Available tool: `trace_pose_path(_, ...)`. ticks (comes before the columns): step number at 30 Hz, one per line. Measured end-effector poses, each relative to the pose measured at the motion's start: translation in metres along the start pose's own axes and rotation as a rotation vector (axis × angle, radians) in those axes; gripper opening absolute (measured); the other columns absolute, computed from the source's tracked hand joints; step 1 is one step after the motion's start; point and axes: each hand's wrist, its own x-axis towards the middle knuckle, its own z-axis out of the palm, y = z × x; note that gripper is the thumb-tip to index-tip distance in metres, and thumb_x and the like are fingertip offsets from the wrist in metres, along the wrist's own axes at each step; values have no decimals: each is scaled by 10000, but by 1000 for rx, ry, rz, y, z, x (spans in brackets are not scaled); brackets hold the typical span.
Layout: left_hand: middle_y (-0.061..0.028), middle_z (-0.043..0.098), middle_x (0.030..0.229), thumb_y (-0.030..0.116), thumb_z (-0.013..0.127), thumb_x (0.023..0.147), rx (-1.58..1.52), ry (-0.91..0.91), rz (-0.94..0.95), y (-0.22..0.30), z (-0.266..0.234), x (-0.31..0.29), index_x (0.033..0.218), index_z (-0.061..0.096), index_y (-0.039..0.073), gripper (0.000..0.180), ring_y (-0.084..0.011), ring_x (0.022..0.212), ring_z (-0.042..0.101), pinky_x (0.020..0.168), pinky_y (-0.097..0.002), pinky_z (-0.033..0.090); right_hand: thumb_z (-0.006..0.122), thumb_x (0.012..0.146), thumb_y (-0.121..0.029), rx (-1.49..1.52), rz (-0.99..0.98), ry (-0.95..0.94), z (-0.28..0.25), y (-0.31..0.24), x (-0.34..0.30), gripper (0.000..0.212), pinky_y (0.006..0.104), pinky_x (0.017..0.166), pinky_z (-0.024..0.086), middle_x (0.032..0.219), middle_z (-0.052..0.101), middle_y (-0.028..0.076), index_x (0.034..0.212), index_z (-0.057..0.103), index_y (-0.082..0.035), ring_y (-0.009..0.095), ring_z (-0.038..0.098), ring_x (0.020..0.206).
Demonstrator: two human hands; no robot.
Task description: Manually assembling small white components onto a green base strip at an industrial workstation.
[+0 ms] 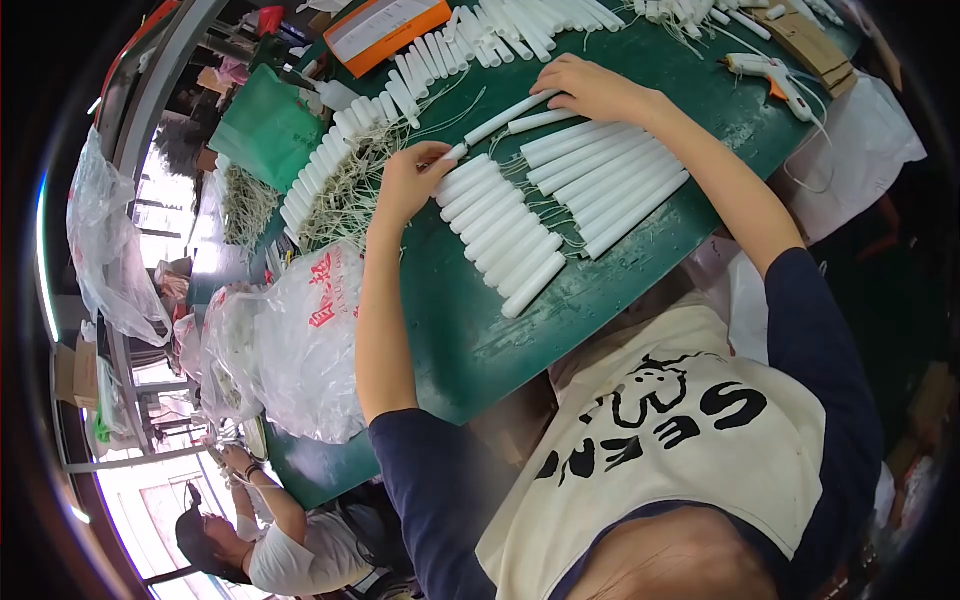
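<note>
My left hand point(408, 183) and my right hand point(590, 88) together hold one long white tube point(505, 117) by its two ends, just above a green table point(470, 340). Below it lie two rows of the same white tubes side by side: one row point(500, 235) near my left hand, another row point(605, 175) under my right forearm. Thin pale wires trail from the tube ends.
More white tubes point(350, 130) with wires line the table's left and far edges. An orange and white box point(385, 30) sits at the back, a glue gun point(765, 72) at the far right. Clear plastic bags point(300, 340) bulge at the left edge. Another person point(270, 540) sits lower left.
</note>
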Motion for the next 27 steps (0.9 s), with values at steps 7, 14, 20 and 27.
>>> trace_pose_path(7, -104, 667, 864, 116, 624, 801, -55, -11, 17, -8, 2, 0, 1015, 642, 11, 239, -154, 772, 626, 711, -280, 488, 620, 797, -144, -68, -1, -6, 4, -1, 12, 252, 360, 854, 424, 951, 571, 77, 1038, 627, -72, 258, 498, 1000)
trace_pose_path(14, -89, 666, 828, 113, 624, 800, -57, -6, 41, -8, 6, -3, 1022, 643, 22, 240, -135, 734, 612, 691, -266, 480, 632, 777, -104, 50, 87, -47, -10, 6, -4, 158, 358, 777, 441, 854, 578, 106, 912, 669, -32, 271, 542, 861)
trace_pose_path(20, -69, 651, 792, 136, 602, 824, -112, -35, 8, -2, 6, -5, 1009, 652, 16, 226, -102, 698, 572, 656, -250, 464, 611, 786, -75, 173, 143, -86, -16, 11, -12, 152, 338, 755, 457, 885, 593, 120, 911, 667, -8, 266, 566, 836)
trace_pose_path(27, -147, 656, 787, 135, 604, 805, -34, -43, 36, 1, 0, -8, 981, 648, -9, 232, -182, 681, 607, 668, -279, 475, 599, 813, -128, 144, 160, -215, -17, 8, -11, 180, 335, 777, 455, 902, 586, 120, 940, 655, -14, 261, 561, 870)
